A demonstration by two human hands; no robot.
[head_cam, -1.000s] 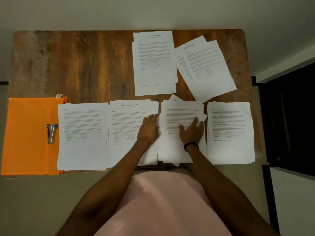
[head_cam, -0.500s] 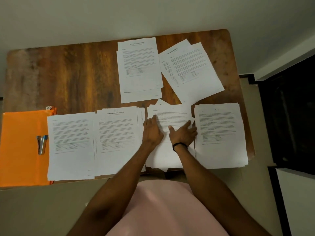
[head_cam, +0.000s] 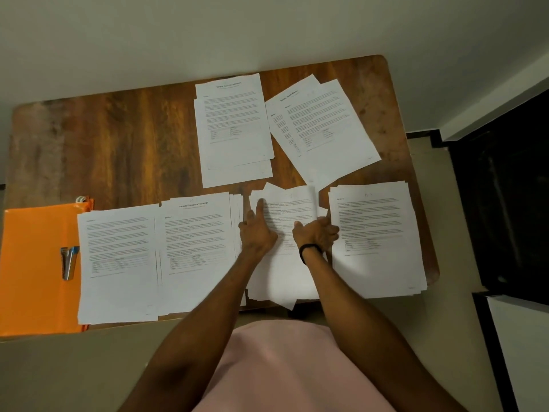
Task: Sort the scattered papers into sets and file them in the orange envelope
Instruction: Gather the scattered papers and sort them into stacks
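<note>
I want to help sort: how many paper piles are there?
6. Near row: left pile by orange envelope, second pile, third pile under left hand and right hand, right pile. Far row: straight pile, tilted pile.

Table: brown wood, dark grain streaks running 12 to 6, paler worn patch at 9 o'clock. Papers: white sheets with fine black print and small ruled tables; envelope at 9 o'clock plain orange, carrying a silver clip with a blue tip. Wristband at centre black; garment at 6 o'clock plain pale pink.
</note>
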